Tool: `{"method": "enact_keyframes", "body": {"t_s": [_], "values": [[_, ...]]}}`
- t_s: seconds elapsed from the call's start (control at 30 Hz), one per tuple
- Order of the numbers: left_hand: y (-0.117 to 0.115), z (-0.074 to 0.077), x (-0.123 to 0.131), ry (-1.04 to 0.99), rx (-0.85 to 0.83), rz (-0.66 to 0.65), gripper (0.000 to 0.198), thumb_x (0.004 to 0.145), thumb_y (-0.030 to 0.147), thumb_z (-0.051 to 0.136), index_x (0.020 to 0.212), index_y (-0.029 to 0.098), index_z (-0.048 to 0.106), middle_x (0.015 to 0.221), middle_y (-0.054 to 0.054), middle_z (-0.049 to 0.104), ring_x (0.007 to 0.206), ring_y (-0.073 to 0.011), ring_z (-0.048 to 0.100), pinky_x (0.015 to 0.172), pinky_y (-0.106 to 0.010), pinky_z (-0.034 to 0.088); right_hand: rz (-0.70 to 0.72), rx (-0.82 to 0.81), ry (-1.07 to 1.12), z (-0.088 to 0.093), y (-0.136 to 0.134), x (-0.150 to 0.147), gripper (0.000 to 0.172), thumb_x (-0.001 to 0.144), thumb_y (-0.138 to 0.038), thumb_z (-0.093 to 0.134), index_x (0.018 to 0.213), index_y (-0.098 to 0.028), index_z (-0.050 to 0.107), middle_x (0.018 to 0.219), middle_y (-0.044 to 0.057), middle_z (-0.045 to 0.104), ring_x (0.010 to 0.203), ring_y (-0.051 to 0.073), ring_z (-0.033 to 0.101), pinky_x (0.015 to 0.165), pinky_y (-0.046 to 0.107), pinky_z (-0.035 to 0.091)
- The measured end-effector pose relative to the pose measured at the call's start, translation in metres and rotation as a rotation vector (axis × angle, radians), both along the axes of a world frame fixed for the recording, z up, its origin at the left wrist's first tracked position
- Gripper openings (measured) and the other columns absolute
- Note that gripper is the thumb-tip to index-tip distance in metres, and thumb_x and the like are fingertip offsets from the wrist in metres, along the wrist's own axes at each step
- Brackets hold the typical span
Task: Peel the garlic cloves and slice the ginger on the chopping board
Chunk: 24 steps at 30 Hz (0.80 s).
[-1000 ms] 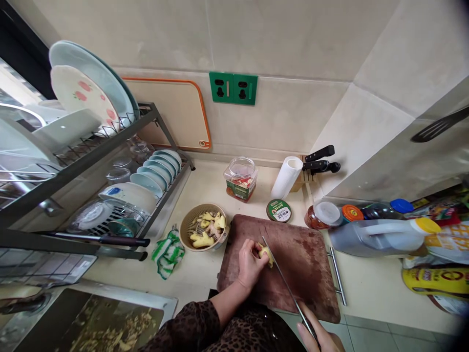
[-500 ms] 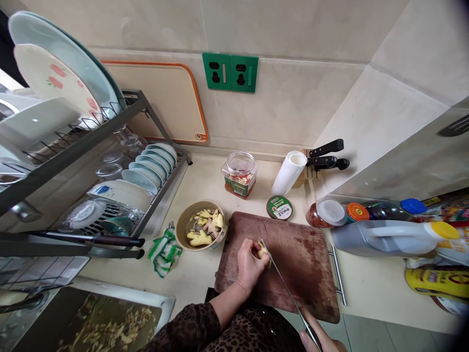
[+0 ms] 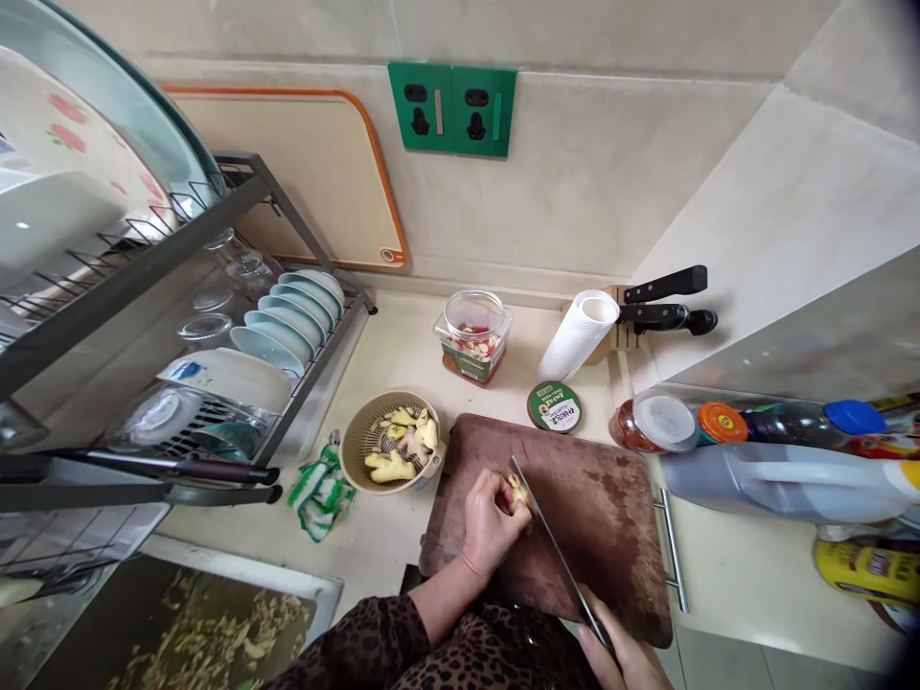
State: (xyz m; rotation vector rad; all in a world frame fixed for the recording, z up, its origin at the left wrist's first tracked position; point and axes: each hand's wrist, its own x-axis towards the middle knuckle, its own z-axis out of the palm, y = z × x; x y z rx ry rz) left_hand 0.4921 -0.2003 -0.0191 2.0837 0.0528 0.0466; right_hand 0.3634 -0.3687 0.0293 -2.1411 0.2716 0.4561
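Observation:
On the brown wooden cutting board (image 3: 589,508), my left hand (image 3: 491,525) is closed round a small piece of ginger (image 3: 517,493), fingertips curled over it. My right hand (image 3: 622,644) grips the handle of a knife (image 3: 557,556) at the lower right. The blade slants up and left across the board, its tip end right beside the ginger. Left of the board stands a beige strainer basket (image 3: 352,450) with several peeled ginger pieces (image 3: 392,468) in it. Behind the board are an open clear jar (image 3: 472,337) with pale and red bits inside, and its green lid (image 3: 555,407).
A green and white cloth (image 3: 321,494) lies left of the basket, above a sink (image 3: 316,613) holding peelings. A dish rack (image 3: 287,220) stands at left. A paper roll (image 3: 579,335) and knife block (image 3: 608,335) are behind; jars and a large jug (image 3: 783,479) line the right.
The view has shifted slightly and come a little nearer. The knife has turned a little and its blade shows more of its flat side; both hands keep their holds.

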Motion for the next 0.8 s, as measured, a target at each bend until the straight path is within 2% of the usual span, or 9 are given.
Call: {"method": "enact_keyframes", "body": {"t_s": [0.1,0.27,0.43,0.6,0.67,0.8], "values": [[0.001,0.0,0.0,-0.007,0.01,-0.013,0.016,0.063,0.012,0.055,0.059,0.019,0.042,0.064,0.002,0.047,0.059,-0.0112,0.046,0.054,-0.022,0.035,0.035,0.05,-0.039,-0.013,0.004,0.014,0.047,0.083,-0.046,0.046,0.116,-0.017,0.063,0.113,0.008,0.066,0.107,0.025,0.061,0.091,0.031,0.049],[0.003,0.003,-0.001,-0.028,0.011,-0.028,0.015,0.067,0.013,0.054,0.059,0.019,0.042,0.064,0.002,0.046,0.057,-0.0106,0.045,0.053,-0.022,0.035,0.044,0.023,-0.049,-0.023,0.023,0.029,0.049,0.086,-0.043,0.039,0.122,-0.016,0.058,0.107,0.011,0.069,0.098,0.027,0.066,0.084,0.036,0.053],[0.006,0.003,-0.005,-0.053,0.009,-0.044,0.013,0.069,0.014,0.054,0.06,0.019,0.044,0.064,0.002,0.046,0.057,-0.011,0.045,0.053,-0.022,0.035,0.009,0.043,-0.056,-0.014,0.025,0.029,0.047,0.086,-0.043,0.042,0.122,-0.017,0.058,0.113,0.01,0.067,0.102,0.025,0.064,0.087,0.035,0.052],[0.005,-0.002,-0.006,-0.061,0.021,-0.021,0.013,0.065,0.012,0.054,0.058,0.019,0.045,0.062,0.002,0.045,0.055,-0.0108,0.044,0.052,-0.022,0.034,0.002,-0.017,-0.113,-0.007,0.011,0.005,0.048,0.085,-0.044,0.045,0.124,-0.018,0.057,0.116,0.009,0.065,0.108,0.024,0.06,0.091,0.032,0.049],[0.004,-0.003,-0.006,-0.058,-0.005,-0.01,0.014,0.064,0.011,0.053,0.057,0.019,0.044,0.06,0.002,0.045,0.054,-0.0103,0.044,0.05,-0.021,0.034,0.045,-0.02,-0.1,-0.002,0.006,-0.005,0.048,0.084,-0.043,0.047,0.125,-0.02,0.057,0.111,0.008,0.068,0.107,0.023,0.061,0.087,0.028,0.051],[0.002,-0.001,-0.006,-0.063,-0.032,0.0,0.015,0.063,0.011,0.054,0.056,0.019,0.043,0.059,0.002,0.045,0.052,-0.0098,0.044,0.049,-0.02,0.034,0.047,-0.01,-0.072,0.011,0.0,-0.015,0.045,0.083,-0.044,0.05,0.122,-0.024,0.059,0.086,0.005,0.075,0.092,0.022,0.068,0.075,0.023,0.054]]}}
